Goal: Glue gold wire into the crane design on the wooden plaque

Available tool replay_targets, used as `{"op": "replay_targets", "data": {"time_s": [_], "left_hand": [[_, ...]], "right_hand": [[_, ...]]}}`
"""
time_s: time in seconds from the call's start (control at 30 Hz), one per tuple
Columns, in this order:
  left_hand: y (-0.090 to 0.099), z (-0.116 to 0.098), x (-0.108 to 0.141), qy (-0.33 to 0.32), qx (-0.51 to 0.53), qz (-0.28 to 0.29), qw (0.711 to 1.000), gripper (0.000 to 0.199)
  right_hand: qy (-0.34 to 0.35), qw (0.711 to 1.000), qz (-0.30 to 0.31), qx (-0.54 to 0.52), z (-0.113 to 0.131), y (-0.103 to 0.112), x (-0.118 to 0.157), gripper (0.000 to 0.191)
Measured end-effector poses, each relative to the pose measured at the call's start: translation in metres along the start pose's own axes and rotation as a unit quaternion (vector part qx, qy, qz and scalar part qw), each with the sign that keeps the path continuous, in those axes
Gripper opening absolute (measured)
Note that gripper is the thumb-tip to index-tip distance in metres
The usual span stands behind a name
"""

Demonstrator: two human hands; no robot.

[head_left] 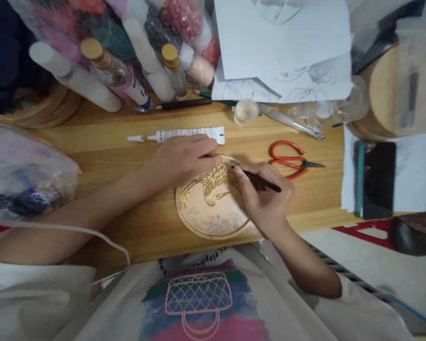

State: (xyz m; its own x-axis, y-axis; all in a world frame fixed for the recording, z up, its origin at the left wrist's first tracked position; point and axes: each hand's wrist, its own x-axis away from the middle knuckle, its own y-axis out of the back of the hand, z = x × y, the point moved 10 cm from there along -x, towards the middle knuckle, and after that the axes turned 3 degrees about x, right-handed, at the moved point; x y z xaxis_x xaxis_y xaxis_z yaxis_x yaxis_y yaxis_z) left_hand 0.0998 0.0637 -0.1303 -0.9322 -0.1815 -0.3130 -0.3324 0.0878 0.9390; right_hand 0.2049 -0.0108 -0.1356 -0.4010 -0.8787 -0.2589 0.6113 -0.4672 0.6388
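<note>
A round wooden plaque point(213, 227) lies on the table, with a bird in gold wire on its upper part and pencilled waves below. My left hand point(190, 156) rests over its upper left edge, thumb and fingers pinched together. A thin gold wire point(120, 162) runs into this hand from the left; the pinched part is hidden. In my right hand point(266, 194) are slim black tweezers point(262, 180), their tip at the plaque's top near the bird. A white glue tube point(191, 134) lies just behind my left hand. Red-handled scissors point(287, 161) lie beyond my right hand.
Bottles with wooden caps point(119, 78) and bagged supplies stand at the back left. A small clear cup point(246, 112), a pen point(293, 122) and drawing sheets point(284, 47) are behind. A phone point(378, 180) lies on paper at right. A white cable point(102, 234) crosses near my left forearm.
</note>
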Motion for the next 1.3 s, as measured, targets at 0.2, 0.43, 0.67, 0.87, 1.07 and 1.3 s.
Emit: {"op": "replay_targets", "data": {"time_s": [0.2, 0.43, 0.67, 0.87, 1.07, 1.3], "left_hand": [[0.002, -0.001, -0.002, -0.005, 0.005, 0.003, 1.000, 0.036], [0.004, -0.004, -0.002, 0.063, 0.011, -0.008, 0.998, 0.035], [-0.002, -0.010, 0.007, 0.198, 0.069, 0.004, 0.978, 0.022], [-0.017, -0.012, 0.016, 0.338, 0.181, 0.097, 0.918, 0.027], [-0.021, -0.013, 0.018, 0.375, 0.225, 0.087, 0.895, 0.028], [-0.025, -0.013, 0.017, 0.365, 0.259, 0.056, 0.892, 0.025]], "right_hand": [[-0.030, 0.999, -0.020, 0.017, 0.002, -0.001, -0.001, 0.012], [-0.113, 0.989, -0.079, 0.055, -0.004, -0.002, 0.007, 0.021], [-0.152, 0.977, -0.132, 0.068, -0.004, -0.002, 0.014, 0.024], [-0.164, 0.972, -0.132, 0.101, -0.002, -0.002, 0.014, 0.026], [-0.171, 0.973, -0.129, 0.085, -0.004, -0.004, 0.015, 0.026], [-0.159, 0.975, -0.135, 0.079, -0.004, -0.005, 0.015, 0.024]]}}
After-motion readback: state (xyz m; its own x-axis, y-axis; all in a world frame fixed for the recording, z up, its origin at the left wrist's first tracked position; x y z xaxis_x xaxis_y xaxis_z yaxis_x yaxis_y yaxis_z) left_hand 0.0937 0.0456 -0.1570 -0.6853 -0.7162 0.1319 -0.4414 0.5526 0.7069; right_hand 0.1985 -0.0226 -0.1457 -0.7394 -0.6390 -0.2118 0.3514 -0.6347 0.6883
